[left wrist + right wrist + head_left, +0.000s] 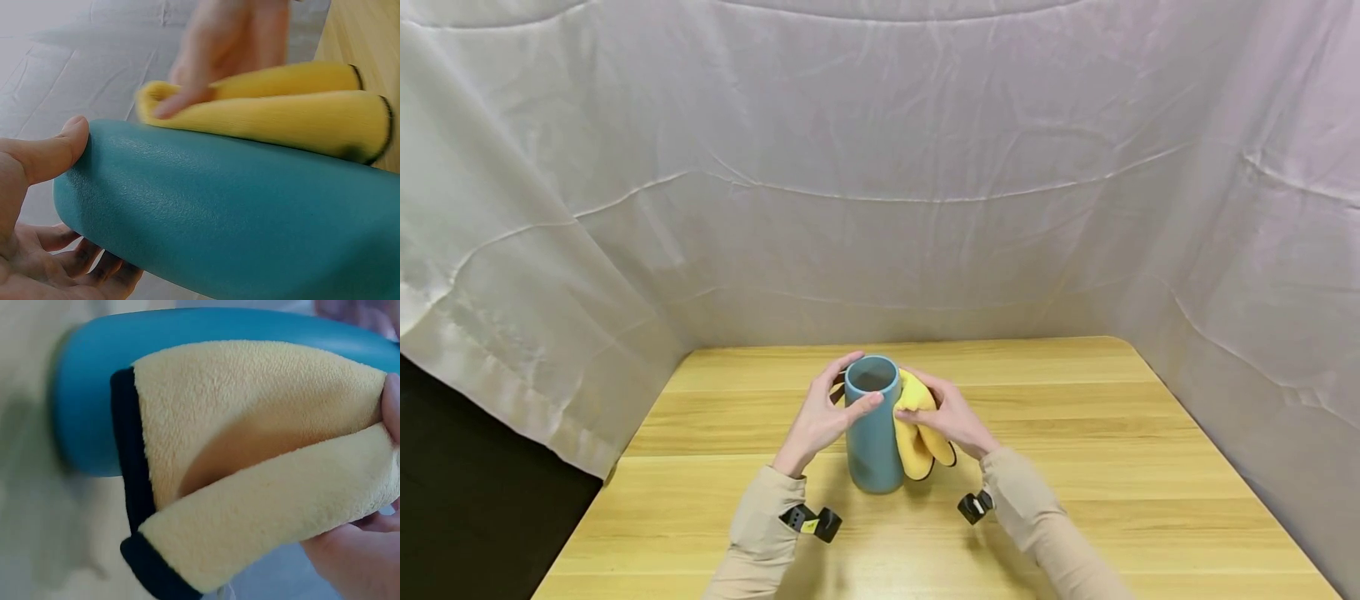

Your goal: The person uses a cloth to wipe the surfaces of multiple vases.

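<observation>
A tall blue-teal vase (pixel 874 446) with a round open mouth stands on the wooden table in the head view. My left hand (pixel 818 417) grips it near the rim, thumb on the near side and fingers around the far left. In the left wrist view that thumb presses the top end of the vase (pixel 237 206). My right hand (pixel 953 414) pinches a folded yellow cloth (pixel 913 446) with dark edging against the vase's right side. The right wrist view shows the fluffy cloth (pixel 250 406) hanging in folds along the vase, its black-trimmed end toward the base.
Light wood planks form the table (pixel 1075 467) around the vase. A pale grey curtain (pixel 910 250) encloses the back and sides. Black wrist cameras (pixel 827 525) sit on both beige sleeves. A dark area (pixel 475 483) lies beyond the left table edge.
</observation>
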`<state>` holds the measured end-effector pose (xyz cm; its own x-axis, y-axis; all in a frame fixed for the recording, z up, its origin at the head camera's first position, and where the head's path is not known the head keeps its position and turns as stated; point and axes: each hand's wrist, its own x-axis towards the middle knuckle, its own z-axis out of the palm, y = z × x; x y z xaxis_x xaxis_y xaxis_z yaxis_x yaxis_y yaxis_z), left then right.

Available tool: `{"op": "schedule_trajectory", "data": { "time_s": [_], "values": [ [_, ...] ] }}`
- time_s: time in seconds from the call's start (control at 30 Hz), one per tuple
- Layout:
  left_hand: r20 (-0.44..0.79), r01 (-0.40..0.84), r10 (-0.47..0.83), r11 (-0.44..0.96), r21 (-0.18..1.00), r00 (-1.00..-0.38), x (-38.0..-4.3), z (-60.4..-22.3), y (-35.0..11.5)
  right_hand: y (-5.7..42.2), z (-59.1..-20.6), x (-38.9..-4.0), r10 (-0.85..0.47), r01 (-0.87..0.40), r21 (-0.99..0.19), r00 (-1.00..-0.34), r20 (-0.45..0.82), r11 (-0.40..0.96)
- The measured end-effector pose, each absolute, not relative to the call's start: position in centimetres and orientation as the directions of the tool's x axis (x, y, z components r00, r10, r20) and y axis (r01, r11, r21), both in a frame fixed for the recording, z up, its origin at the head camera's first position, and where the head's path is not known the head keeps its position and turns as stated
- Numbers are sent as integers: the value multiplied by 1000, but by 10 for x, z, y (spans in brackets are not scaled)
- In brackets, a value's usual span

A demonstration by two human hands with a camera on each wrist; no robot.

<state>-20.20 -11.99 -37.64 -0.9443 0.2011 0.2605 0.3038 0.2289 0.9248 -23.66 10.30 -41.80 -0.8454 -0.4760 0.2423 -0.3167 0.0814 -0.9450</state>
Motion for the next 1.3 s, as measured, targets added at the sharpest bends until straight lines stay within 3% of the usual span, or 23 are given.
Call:
{"op": "schedule_trajectory", "data": {
  "time_s": [0.2,0.5,1.0,1.3],
  "values": [
    [252,296,202,227,928,-946,-202,-377,-121,100,-399,-238,-476,-357,-930,-835,277,85],
    [259,304,204,232,924,-944,-203,-377,-120,102,-401,-238,-480,-348,-934,-835,269,83],
    [259,304,206,233,924,-944,-202,-377,-119,111,-453,-236,-483,-245,-961,-862,154,130],
    [261,307,209,229,924,-942,-202,-377,-119,112,-460,-237,-494,-253,-959,-855,159,128]
  ]
}}
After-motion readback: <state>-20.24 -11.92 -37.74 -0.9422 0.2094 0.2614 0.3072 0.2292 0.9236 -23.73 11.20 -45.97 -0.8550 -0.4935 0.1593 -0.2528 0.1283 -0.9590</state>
